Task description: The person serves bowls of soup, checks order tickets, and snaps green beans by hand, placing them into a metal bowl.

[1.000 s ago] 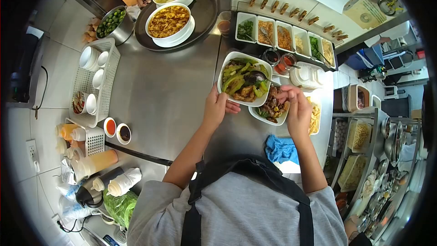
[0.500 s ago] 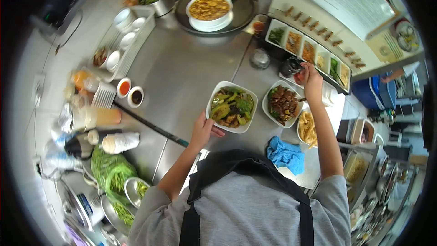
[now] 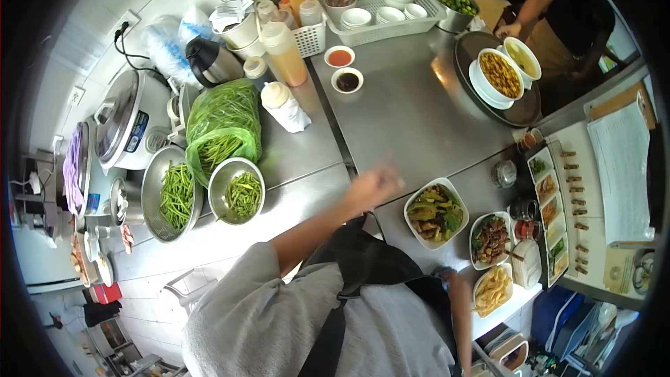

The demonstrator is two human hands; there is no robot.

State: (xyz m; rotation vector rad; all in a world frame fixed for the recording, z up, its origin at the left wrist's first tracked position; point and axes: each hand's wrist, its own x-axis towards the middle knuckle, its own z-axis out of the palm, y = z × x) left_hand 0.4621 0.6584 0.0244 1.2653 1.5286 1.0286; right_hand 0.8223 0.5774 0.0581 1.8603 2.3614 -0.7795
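My left hand (image 3: 377,185) is blurred by motion over the steel counter, left of a square white bowl (image 3: 436,213) of green vegetables and brown pieces. It is apart from the bowl, and its finger pose is smeared. Low by my apron, my right hand (image 3: 457,283) closes on a blue cloth (image 3: 442,274), of which only a little shows; the fingertips are hidden. Beside that hand are a bowl of sliced dark meat with greens (image 3: 492,239) and a bowl of pale yellow fried pieces (image 3: 493,291).
Two sauce dishes (image 3: 340,56) sit at the back. A round tray (image 3: 464,63) carries two soup bowls; another person's hand (image 3: 509,30) is near it. Topping containers (image 3: 546,188) line the right. Green beans fill metal bowls (image 3: 237,192) at left, beside squeeze bottles (image 3: 285,49).
The view has swung left. My left hand has let go of the vegetable bowl and moved left. My right hand has come back from the topping containers to the blue cloth.
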